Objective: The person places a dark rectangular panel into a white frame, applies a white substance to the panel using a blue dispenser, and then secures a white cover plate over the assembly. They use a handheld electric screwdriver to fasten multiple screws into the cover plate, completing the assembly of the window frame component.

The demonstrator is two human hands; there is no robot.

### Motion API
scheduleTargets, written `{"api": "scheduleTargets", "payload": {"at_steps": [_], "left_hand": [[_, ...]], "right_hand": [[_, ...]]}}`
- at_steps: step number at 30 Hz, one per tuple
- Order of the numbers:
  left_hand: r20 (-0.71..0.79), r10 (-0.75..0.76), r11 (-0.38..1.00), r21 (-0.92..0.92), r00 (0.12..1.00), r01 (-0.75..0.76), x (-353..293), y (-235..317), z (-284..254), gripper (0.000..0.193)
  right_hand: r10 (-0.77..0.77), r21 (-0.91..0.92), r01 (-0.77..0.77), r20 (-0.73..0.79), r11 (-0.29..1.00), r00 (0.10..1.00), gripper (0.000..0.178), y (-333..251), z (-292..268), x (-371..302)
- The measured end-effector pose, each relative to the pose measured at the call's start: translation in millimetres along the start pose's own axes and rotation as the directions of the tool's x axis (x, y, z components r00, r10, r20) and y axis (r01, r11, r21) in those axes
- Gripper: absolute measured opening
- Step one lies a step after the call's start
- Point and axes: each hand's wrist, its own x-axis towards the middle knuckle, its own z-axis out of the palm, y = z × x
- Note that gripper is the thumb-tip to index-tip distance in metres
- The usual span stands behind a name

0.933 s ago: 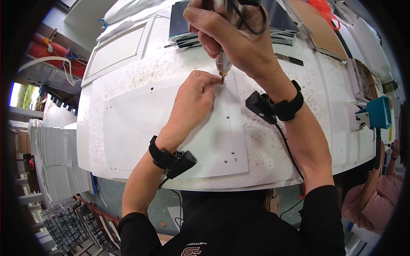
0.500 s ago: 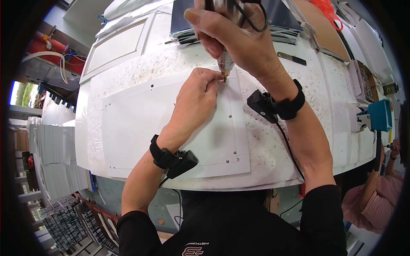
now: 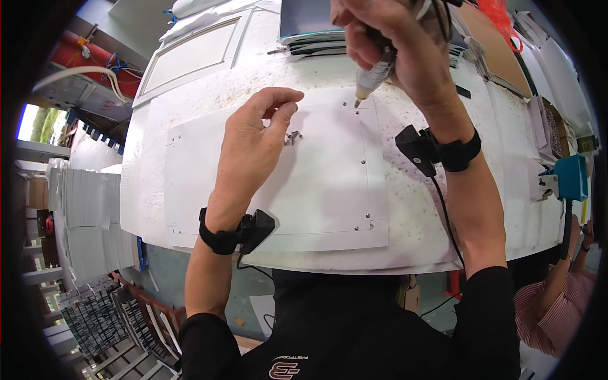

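My right hand [image 3: 411, 54] grips a power screwdriver [image 3: 380, 68], its bit pointing down just above the far right corner of a white panel [image 3: 316, 196]. Near the bit, two small screws sit in the panel, one of them a screw [image 3: 344, 104] by the far edge. My left hand [image 3: 253, 139] hovers over the panel's middle, fingers curved and thumb apart from the forefinger, with nothing visible between them. Beside its thumb lies a small pile of loose screws [image 3: 293, 137]. More screws, such as a screw [image 3: 363, 162], line the panel's right side.
The panel lies on a speckled white worktable [image 3: 418, 234]. Behind it are a stack of dark-faced panels [image 3: 313, 22] and a white frame [image 3: 190, 60]. A teal tool [image 3: 572, 178] stands at the right edge. Another person's striped sleeve [image 3: 551, 313] shows at far right.
My left hand has left the far right corner and drawn back left, exposing the loose screws. The screwdriver has lifted slightly off the corner. The whole view has shifted a little.
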Motion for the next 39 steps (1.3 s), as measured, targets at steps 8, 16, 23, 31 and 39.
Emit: {"api": "scheduleTargets", "payload": {"at_steps": [8, 16, 23, 31, 39], "left_hand": [[0.08, 0.004, 0.918, 0.395, 0.997, -0.035, -23.4, -8.6, -17.7, 0.017], [0.164, 0.108, 0.859, 0.482, 0.981, -0.175, -23.7, -12.7, -11.4, 0.012], [0.207, 0.214, 0.726, 0.62, 0.955, -0.297, -19.4, -16.5, -5.9, 0.01], [0.031, 0.054, 0.941, 0.333, 0.998, -0.061, -46.5, -2.7, -40.0, 0.009], [0.025, -0.274, 0.84, -0.48, 0.961, 0.252, -155.7, -33.1, -48.6, 0.013]], "right_hand": [[-0.085, 0.109, 0.086, -0.016, 0.99, 0.996, 0.028, -7.3, 5.8, 2.4], [-0.127, 0.122, 0.127, -0.012, 0.984, 0.992, 0.027, -14.6, 3.5, 2.3], [0.045, 0.134, -0.025, -0.148, 0.991, 0.988, 0.025, -46.7, 29.8, -6.9], [-0.127, 0.275, 0.149, -0.096, 0.95, 0.987, 0.027, -30.0, 30.4, -15.8], [-0.135, 0.447, 0.089, 0.073, 0.89, 0.988, 0.022, -31.6, 88.5, -34.7]]}}
